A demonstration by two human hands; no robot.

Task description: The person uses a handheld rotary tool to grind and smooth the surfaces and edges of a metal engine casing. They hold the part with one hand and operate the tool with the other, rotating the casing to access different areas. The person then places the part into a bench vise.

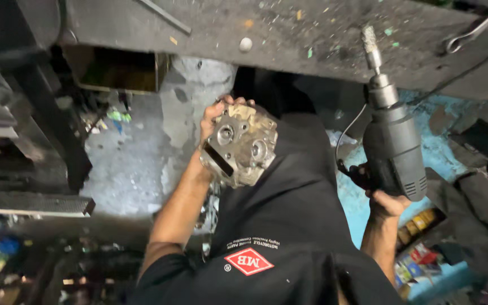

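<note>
While the left hand [217, 121] wraps its fingers round the far edge of a cast metal engine part [239, 146], held just below the dark surface [312, 42], it looks heavy, stiff, greasy; the right hand [388, 202] clamps a grey power grinder [393, 149] to its right.

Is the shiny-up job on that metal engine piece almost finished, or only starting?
Hard to tell, but probably early or midway. Done: both things are picked up. In hand: the left hand grips the metal engine part, and the right hand holds a grey power grinder whose bit points away from the part, not touching it. Left: the part looks dull and stained, so cleaning seems unfinished.
</note>
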